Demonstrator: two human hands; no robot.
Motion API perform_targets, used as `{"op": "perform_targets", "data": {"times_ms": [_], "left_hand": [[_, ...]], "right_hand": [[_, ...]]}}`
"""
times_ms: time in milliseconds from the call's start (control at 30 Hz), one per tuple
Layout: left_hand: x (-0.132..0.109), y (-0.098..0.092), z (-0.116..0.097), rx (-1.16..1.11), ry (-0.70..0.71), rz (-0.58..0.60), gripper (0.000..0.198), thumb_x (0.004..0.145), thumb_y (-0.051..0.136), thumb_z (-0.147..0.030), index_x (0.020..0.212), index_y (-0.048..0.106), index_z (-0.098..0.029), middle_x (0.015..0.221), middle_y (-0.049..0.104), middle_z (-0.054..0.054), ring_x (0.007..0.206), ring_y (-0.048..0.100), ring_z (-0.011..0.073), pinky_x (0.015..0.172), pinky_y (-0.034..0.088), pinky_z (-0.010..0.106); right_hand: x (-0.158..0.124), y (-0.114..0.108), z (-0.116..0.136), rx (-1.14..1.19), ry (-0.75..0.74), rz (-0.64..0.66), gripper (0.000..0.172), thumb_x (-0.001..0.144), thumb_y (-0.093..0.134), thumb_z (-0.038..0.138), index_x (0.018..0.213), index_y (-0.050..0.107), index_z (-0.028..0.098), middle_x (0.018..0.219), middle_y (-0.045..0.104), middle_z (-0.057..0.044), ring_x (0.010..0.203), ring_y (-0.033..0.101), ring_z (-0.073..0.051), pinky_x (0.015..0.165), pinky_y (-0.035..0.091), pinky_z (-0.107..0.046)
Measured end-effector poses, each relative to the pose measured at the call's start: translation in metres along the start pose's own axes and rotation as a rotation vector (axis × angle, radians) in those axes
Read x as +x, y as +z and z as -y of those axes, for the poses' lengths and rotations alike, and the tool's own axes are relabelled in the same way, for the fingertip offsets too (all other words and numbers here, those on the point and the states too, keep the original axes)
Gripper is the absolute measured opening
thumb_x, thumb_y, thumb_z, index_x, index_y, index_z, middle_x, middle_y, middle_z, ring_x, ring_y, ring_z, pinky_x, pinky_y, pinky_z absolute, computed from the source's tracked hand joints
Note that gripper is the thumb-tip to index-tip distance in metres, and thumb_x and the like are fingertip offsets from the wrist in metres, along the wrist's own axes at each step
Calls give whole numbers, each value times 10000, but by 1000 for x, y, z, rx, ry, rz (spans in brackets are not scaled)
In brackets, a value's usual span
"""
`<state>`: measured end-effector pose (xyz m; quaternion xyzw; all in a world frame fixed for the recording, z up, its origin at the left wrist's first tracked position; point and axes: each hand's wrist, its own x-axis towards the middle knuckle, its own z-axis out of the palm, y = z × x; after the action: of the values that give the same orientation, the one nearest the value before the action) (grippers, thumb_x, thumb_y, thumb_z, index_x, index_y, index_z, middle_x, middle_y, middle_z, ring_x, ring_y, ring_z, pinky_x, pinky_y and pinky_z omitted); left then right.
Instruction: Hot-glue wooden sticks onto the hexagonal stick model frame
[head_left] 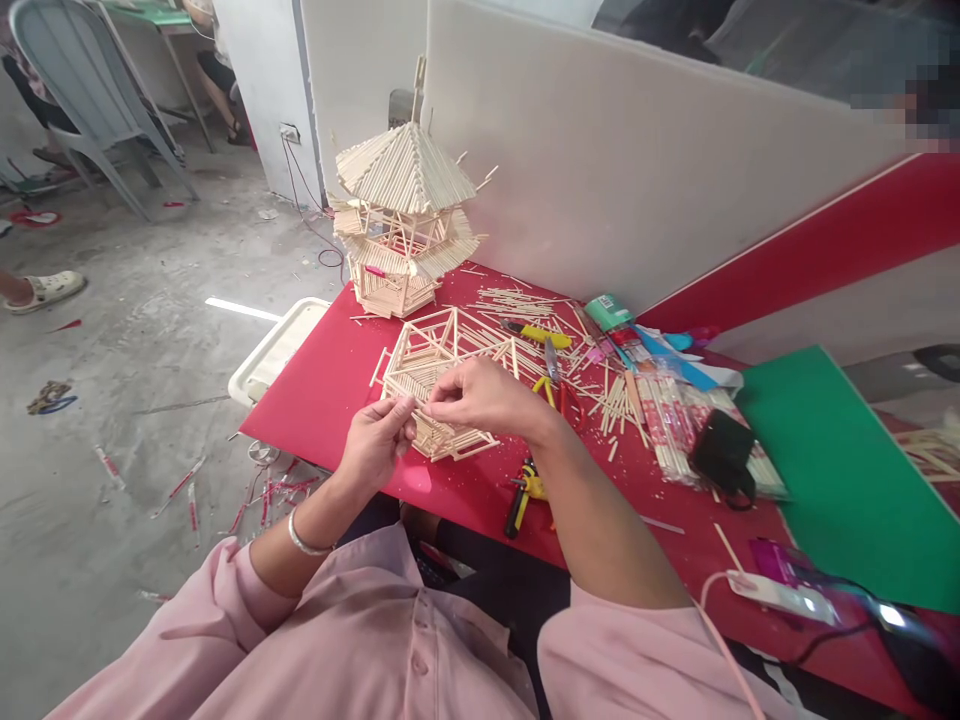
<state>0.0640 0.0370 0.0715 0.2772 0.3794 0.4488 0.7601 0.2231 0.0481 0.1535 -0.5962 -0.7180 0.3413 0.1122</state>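
Both hands meet over the near side of a low frame of pale wooden sticks (450, 335) on the red table. My left hand (377, 440) is closed, its thumb pressed against the fingers. Close beside it, my right hand (484, 398) makes a pinch with thumb and forefinger. Whatever sits between the fingertips is too small to make out. Behind the frame stands a tiered pagoda model (409, 180) built from the same sticks. Right of the frame lie yellow-handled pliers (551, 370), a yellow utility knife (536, 332) and loose sticks (514, 303).
Yellow-and-black pliers (527, 490) lie near the front edge of the red table (307, 390). To the right are packaged chopsticks (667, 425), a black pouch (724, 450), a green board (840, 470) and a white power strip (780, 597). A pale wall panel (562, 180) borders the back.
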Motion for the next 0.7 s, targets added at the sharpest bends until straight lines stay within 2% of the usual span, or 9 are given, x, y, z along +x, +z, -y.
{"op": "perform_targets", "data": {"times_ms": [200, 367, 700], "left_hand": [[4, -1, 2, 33, 43, -12, 518, 610, 842, -565, 550, 542, -148, 431, 533, -17, 326, 370, 33, 361, 262, 188], [7, 1, 0, 77, 30, -67, 503, 690, 769, -580, 545, 547, -153, 426, 531, -8, 316, 366, 45, 348, 254, 204], [8, 0, 1, 74, 90, -46, 420, 716, 731, -490, 520, 590, -147, 426, 547, 7, 325, 385, 57, 358, 269, 210]], "right_hand": [[3, -3, -3, 12, -19, 64, 197, 733, 591, 291, 617, 684, 161, 550, 536, 24, 557, 411, -79, 537, 227, -262], [5, -5, -6, 35, -18, 90, 199, 716, 584, 304, 616, 678, 161, 552, 517, 24, 566, 402, -85, 540, 221, -264], [5, -5, -7, 78, -9, 100, 200, 724, 604, 319, 614, 666, 164, 549, 514, 27, 565, 422, -81, 529, 245, -250]]}}
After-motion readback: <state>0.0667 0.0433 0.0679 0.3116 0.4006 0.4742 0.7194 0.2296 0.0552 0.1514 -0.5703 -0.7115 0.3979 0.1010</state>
